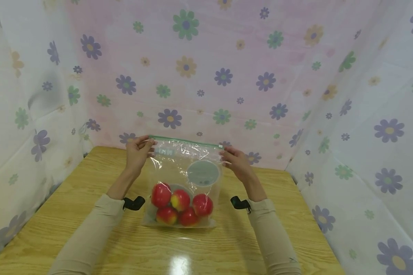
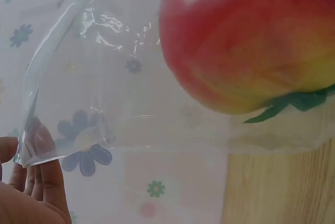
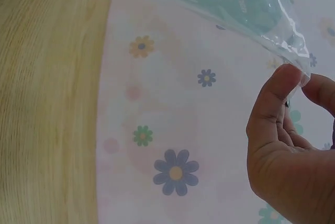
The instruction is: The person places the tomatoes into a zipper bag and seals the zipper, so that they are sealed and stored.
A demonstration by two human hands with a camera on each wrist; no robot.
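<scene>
A clear zip bag (image 1: 179, 160) stands upright over the table, holding several red-and-yellow apple-like fruits (image 1: 180, 200) at its bottom. In the left wrist view one fruit (image 2: 246, 41) shows a green leafy part through the plastic. A green zip strip (image 1: 186, 140) runs straight along the top edge, with a small white slider (image 1: 220, 146) near its right end. My left hand (image 1: 137, 152) pinches the upper left corner. At the upper right corner my right hand (image 1: 239, 163) pinches the plastic between thumb and finger, beside the slider. A grey-green oval (image 1: 204, 173) is printed on the bag.
The bag's lower edge sits on a wood-grain table (image 1: 272, 236). Flower-print cloth (image 1: 241, 57) hangs behind the table and along both sides. Dark wrist-worn cameras (image 1: 134, 203) stick out from both sleeves toward the bag.
</scene>
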